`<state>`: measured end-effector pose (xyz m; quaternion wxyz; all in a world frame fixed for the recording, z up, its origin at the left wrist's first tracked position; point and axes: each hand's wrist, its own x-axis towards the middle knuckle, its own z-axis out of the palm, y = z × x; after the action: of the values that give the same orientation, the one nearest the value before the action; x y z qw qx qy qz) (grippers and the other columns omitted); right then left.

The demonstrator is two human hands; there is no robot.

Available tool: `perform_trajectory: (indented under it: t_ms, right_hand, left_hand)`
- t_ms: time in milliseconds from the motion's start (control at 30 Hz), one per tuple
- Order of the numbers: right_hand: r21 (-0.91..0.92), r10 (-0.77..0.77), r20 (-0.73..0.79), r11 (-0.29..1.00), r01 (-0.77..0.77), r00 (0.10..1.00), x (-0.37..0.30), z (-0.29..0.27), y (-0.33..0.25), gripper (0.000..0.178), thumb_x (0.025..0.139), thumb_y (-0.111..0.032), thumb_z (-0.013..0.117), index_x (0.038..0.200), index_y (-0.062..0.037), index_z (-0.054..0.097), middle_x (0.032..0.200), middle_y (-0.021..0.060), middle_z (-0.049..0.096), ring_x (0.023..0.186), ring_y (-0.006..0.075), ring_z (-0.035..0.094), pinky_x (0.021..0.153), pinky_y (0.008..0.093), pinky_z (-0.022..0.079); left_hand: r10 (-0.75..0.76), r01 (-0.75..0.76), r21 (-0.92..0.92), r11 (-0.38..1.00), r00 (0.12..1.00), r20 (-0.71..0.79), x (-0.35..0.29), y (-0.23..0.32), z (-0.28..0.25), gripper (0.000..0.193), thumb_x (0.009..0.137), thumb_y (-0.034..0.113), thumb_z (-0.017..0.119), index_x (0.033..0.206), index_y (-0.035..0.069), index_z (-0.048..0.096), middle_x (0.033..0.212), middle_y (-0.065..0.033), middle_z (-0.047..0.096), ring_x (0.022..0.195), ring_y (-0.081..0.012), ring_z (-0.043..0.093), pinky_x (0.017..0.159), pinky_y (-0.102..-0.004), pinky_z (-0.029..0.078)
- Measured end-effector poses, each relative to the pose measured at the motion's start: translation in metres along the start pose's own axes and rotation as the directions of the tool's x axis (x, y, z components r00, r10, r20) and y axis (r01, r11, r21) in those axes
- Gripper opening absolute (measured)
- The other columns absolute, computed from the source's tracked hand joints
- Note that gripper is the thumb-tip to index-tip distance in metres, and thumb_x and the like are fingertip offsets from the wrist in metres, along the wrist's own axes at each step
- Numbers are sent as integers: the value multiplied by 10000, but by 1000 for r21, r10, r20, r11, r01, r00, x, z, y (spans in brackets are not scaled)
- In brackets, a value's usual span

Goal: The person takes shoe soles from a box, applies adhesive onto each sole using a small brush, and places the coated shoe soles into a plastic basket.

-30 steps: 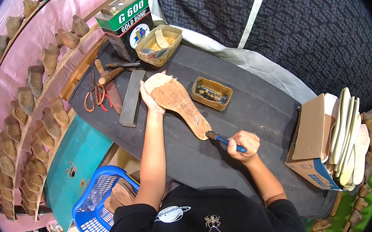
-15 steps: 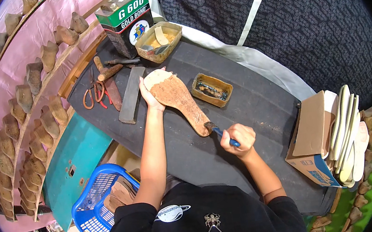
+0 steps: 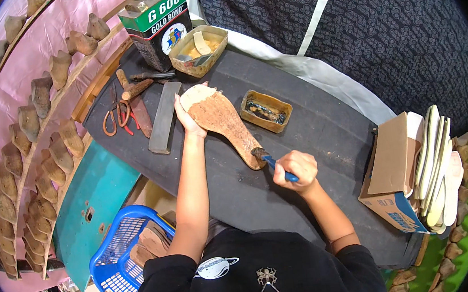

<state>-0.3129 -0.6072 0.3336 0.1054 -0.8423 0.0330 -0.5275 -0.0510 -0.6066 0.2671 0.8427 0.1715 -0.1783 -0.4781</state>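
My left hand (image 3: pixel 192 119) grips a shoe insole (image 3: pixel 219 118) by its wide end, the thumb along its edge and the other fingers mostly hidden beneath. Most of the insole's upper face is brown and wet-looking; the tip of the wide end is paler. In my right hand (image 3: pixel 296 171), closed in a fist, is a brush (image 3: pixel 270 161) with a blue handle. Its dark bristles touch the insole near the narrow end. Just right of the insole stands a small rectangular tub (image 3: pixel 286 122) with dark, sticky residue inside.
Left of the insole lie a grey flat bar (image 3: pixel 164 122), a hammer (image 3: pixel 136 90) and scissors (image 3: pixel 116 114). A tall can (image 3: pixel 156 48) and a tub of yellowish paste (image 3: pixel 218 56) stand behind. A box of insoles (image 3: pixel 388 172) sits right; a blue basket (image 3: pixel 108 250) is lower left.
The brush has shifted slightly up and left along the insole's narrow end, with my right hand following. My left hand keeps its hold on the insole.
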Motion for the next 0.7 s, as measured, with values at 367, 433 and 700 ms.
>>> perform_trajectory:
  t_ms: [367, 433, 700]
  right_hand:
    - [98, 33, 33, 995, -36, 999, -10, -11, -4, 151, 573, -30, 613, 544, -62, 468, 499, 30, 479, 414, 145, 494, 370, 235, 378]
    - [148, -78, 70, 987, 67, 995, -1, -12, -3, 158, 589, -81, 642, 557, -62, 488, 508, 28, 494, 416, 140, 492, 373, 230, 376]
    - [224, -179, 229, 966, 127, 957, -1, -9, 5, 105, 603, -97, 626, 625, -62, 529, 605, 50, 576, 447, 150, 538, 401, 237, 418]
  left_hand:
    - [-19, 19, -13, 1000, 999, -30, -1, 1, 4, 704, 815, 537, 206, 1141, -41, 438, 1004, -209, 555, 939, -340, 534, 838, -422, 417]
    - [-16, 16, 3, 1000, 998, -62, -1, 0, 7, 716, 814, 546, 193, 1119, -43, 462, 977, -181, 571, 903, -310, 555, 808, -406, 439]
    - [-7, 7, -1, 1000, 999, -54, -1, -1, 4, 703, 818, 538, 195, 1114, -39, 466, 987, -178, 566, 915, -312, 548, 815, -410, 435]
